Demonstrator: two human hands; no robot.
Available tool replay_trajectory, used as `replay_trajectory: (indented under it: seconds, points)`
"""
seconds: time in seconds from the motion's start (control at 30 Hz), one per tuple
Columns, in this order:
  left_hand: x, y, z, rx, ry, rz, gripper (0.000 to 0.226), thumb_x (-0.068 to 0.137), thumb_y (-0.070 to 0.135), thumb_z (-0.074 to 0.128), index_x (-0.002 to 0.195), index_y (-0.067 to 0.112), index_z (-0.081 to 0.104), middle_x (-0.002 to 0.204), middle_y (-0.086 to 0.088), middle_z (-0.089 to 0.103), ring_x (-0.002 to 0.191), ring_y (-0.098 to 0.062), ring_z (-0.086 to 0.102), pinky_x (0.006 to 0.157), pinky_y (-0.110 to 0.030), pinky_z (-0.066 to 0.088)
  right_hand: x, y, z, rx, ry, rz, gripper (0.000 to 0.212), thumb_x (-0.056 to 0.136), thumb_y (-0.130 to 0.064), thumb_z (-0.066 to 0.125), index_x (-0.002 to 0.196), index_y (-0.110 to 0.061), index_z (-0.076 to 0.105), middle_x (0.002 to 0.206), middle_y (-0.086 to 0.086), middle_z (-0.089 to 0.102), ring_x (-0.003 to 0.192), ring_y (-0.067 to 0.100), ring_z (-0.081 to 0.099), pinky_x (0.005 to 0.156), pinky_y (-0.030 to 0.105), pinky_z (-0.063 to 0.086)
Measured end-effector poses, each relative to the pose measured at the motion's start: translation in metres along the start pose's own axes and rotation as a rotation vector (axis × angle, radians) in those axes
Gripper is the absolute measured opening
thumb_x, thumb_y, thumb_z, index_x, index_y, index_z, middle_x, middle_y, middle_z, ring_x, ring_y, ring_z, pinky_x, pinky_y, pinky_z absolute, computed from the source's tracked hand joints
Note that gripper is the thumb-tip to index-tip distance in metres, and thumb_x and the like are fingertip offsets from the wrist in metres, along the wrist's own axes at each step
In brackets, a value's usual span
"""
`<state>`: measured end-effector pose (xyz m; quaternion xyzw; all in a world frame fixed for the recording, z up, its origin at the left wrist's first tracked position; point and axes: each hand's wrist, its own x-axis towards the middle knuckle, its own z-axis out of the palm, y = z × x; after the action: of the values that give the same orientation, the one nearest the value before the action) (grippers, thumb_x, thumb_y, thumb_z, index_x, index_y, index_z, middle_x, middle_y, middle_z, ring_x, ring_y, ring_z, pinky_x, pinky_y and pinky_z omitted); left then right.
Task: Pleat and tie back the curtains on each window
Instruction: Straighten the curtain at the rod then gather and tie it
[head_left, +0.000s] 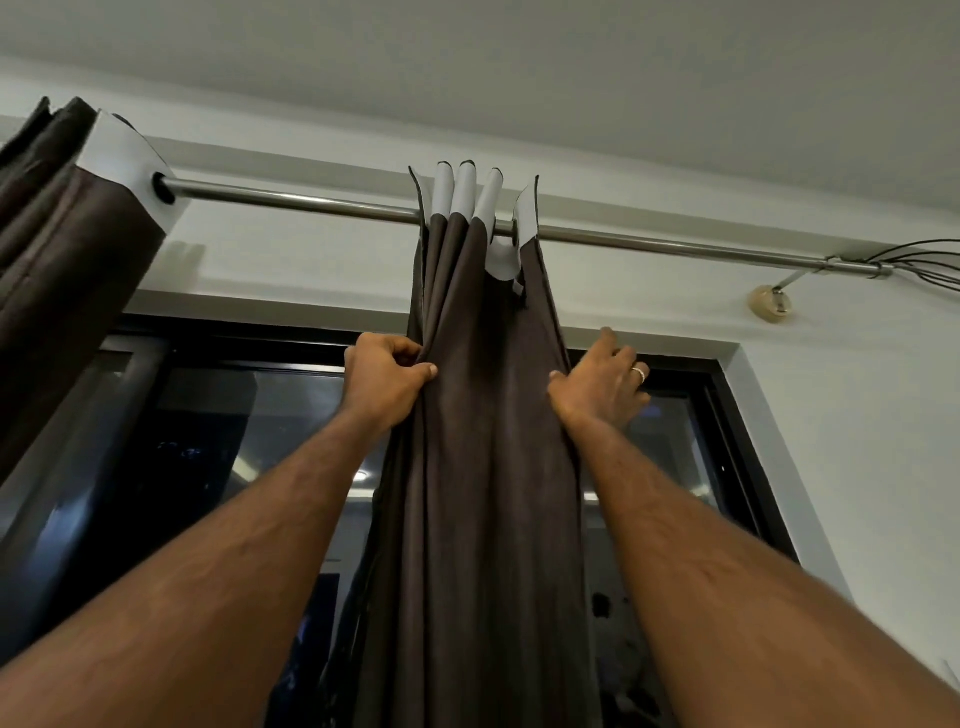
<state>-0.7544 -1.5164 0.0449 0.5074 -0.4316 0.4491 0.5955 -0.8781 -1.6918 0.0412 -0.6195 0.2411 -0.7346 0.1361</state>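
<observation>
a pale wall (857, 415) and pale ceiling (519, 62) fill the upper part of the view, and a dark-framed window (208, 415) sits below, its glass black with a few reflected lights. a metal curtain rod (322, 201) runs across above the window, held at the far right by a bracket (771, 301) on the wall, with thin black wires (924, 260) fanning off the rod's right end. a second brown curtain (62, 249) hangs bunched at the far left of the rod, its white top band showing. the brown curtain (483, 441) being worked hangs in the middle, gathered into narrow vertical folds with white-lined eyelet tops standing above the rod; it covers the middle of the window. the left hand (387, 382) is clenched on the curtain's left edge, thumb pressed over the folds. the right hand (602, 387) presses flat against the right edge with fingers extended behind the cloth, a ring (639, 373) on one finger. no readable writing shows anywhere.
</observation>
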Motion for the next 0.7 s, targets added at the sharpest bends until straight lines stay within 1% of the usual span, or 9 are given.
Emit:
replay_trajectory:
  seconds: [0.07, 0.13, 0.23, 0.3, 0.37, 0.47, 0.53, 0.6, 0.7]
  points:
    - [0.001, 0.0, -0.005, 0.009, -0.01, 0.015, 0.026, 0.081, 0.013, 0.083, 0.106, 0.007, 0.077, 0.092, -0.005, 0.075, 0.09, -0.017, 0.071, 0.091, -0.037, 0.059, 0.01, 0.004, -0.005, 0.161, -0.077, -0.037, 0.05, 0.097, -0.024, 0.066, 0.142, -0.012, 0.049, 0.137, 0.016, 0.056, 0.127, 0.035, 0.052, 0.098, 0.042, 0.045]
    - [0.003, -0.002, -0.009, 0.009, -0.023, 0.022, 0.029, 0.081, 0.015, 0.083, 0.108, 0.008, 0.076, 0.095, -0.005, 0.075, 0.091, -0.017, 0.071, 0.092, -0.038, 0.059, 0.008, -0.001, -0.003, 0.276, -0.108, -0.096, 0.03, 0.102, -0.017, 0.057, 0.13, -0.011, 0.063, 0.124, 0.014, 0.065, 0.113, 0.03, 0.061, 0.085, 0.031, 0.044]
    - [0.001, -0.006, -0.011, -0.014, -0.057, 0.012, 0.027, 0.082, 0.015, 0.082, 0.108, 0.008, 0.077, 0.096, -0.005, 0.075, 0.093, -0.017, 0.071, 0.093, -0.04, 0.059, -0.013, -0.046, 0.012, 0.411, -0.233, -0.249, 0.022, 0.104, -0.017, 0.051, 0.109, -0.011, 0.072, 0.105, 0.007, 0.068, 0.098, 0.019, 0.06, 0.079, 0.024, 0.034]
    - [-0.004, -0.006, -0.009, -0.044, -0.098, 0.013, 0.022, 0.086, 0.013, 0.078, 0.108, 0.008, 0.076, 0.098, -0.004, 0.075, 0.094, -0.017, 0.071, 0.092, -0.041, 0.059, -0.03, -0.088, 0.016, 0.46, -0.385, -0.384, 0.028, 0.105, -0.016, 0.05, 0.08, -0.021, 0.061, 0.09, -0.001, 0.06, 0.083, 0.012, 0.054, 0.07, 0.025, 0.036]
    - [-0.011, -0.005, -0.007, -0.107, -0.107, 0.029, 0.015, 0.089, 0.012, 0.073, 0.104, 0.01, 0.075, 0.094, -0.004, 0.075, 0.089, -0.016, 0.073, 0.087, -0.042, 0.061, -0.038, -0.114, 0.012, 0.443, -0.42, -0.471, 0.039, 0.104, -0.013, 0.049, 0.066, -0.022, 0.046, 0.073, -0.002, 0.054, 0.067, 0.009, 0.048, 0.06, 0.024, 0.037]
    - [-0.013, -0.005, -0.008, -0.13, -0.085, 0.047, 0.01, 0.089, 0.012, 0.073, 0.099, 0.011, 0.076, 0.089, -0.003, 0.075, 0.086, -0.016, 0.073, 0.085, -0.041, 0.061, -0.039, -0.104, 0.022, 0.394, -0.339, -0.497, 0.028, 0.103, -0.016, 0.051, 0.077, -0.016, 0.06, 0.079, 0.005, 0.063, 0.075, 0.019, 0.058, 0.068, 0.034, 0.045]
    - [-0.011, -0.008, -0.01, -0.124, -0.042, 0.029, 0.01, 0.085, 0.014, 0.076, 0.095, 0.013, 0.076, 0.088, -0.003, 0.075, 0.085, -0.017, 0.073, 0.085, -0.043, 0.061, -0.046, -0.077, 0.031, 0.36, -0.22, -0.411, 0.021, 0.101, -0.021, 0.053, 0.105, -0.016, 0.074, 0.103, 0.012, 0.073, 0.097, 0.032, 0.065, 0.082, 0.038, 0.051]
    - [-0.012, -0.013, -0.01, -0.125, -0.014, -0.001, 0.011, 0.081, 0.015, 0.077, 0.091, 0.017, 0.074, 0.087, -0.003, 0.075, 0.084, -0.018, 0.073, 0.083, -0.044, 0.061, -0.062, -0.051, 0.035, 0.344, -0.154, -0.337, 0.029, 0.1, -0.023, 0.056, 0.124, -0.018, 0.07, 0.12, 0.011, 0.072, 0.113, 0.032, 0.064, 0.091, 0.034, 0.049]
    - [-0.026, -0.021, -0.006, -0.104, -0.049, -0.037, 0.021, 0.081, 0.013, 0.076, 0.102, 0.011, 0.073, 0.094, -0.003, 0.074, 0.088, -0.016, 0.072, 0.085, -0.04, 0.061, -0.094, -0.031, 0.038, 0.388, -0.213, -0.362, 0.032, 0.096, -0.018, 0.06, 0.127, -0.02, 0.066, 0.116, 0.006, 0.073, 0.109, 0.027, 0.066, 0.092, 0.033, 0.052]
